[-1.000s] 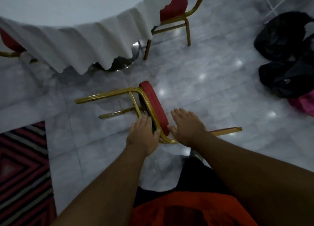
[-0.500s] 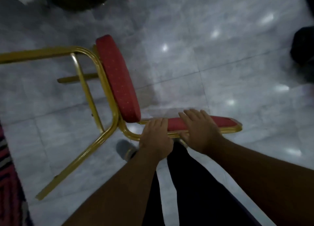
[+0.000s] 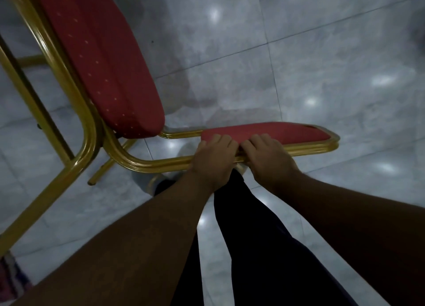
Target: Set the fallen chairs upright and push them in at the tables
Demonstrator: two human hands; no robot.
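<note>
A banquet chair (image 3: 101, 59) with a red dotted seat cushion and a gold metal frame fills the left and centre of the view, tilted on its side. Its red padded backrest (image 3: 285, 133) runs to the right. My left hand (image 3: 212, 162) and my right hand (image 3: 266, 161) sit side by side on the backrest's gold edge, fingers curled over it onto the red padding. Gold legs (image 3: 34, 103) stretch to the lower left. The table is out of view.
Glossy grey marble floor tiles (image 3: 299, 64) lie all around. My dark-trousered legs (image 3: 253, 248) and a shoe (image 3: 151, 181) stand just below the chair back. A strip of patterned rug (image 3: 11, 280) shows at the bottom left corner.
The chair has come up off the floor and much nearer the camera. My hands have drawn together on the backrest edge. The table and bags have left the view.
</note>
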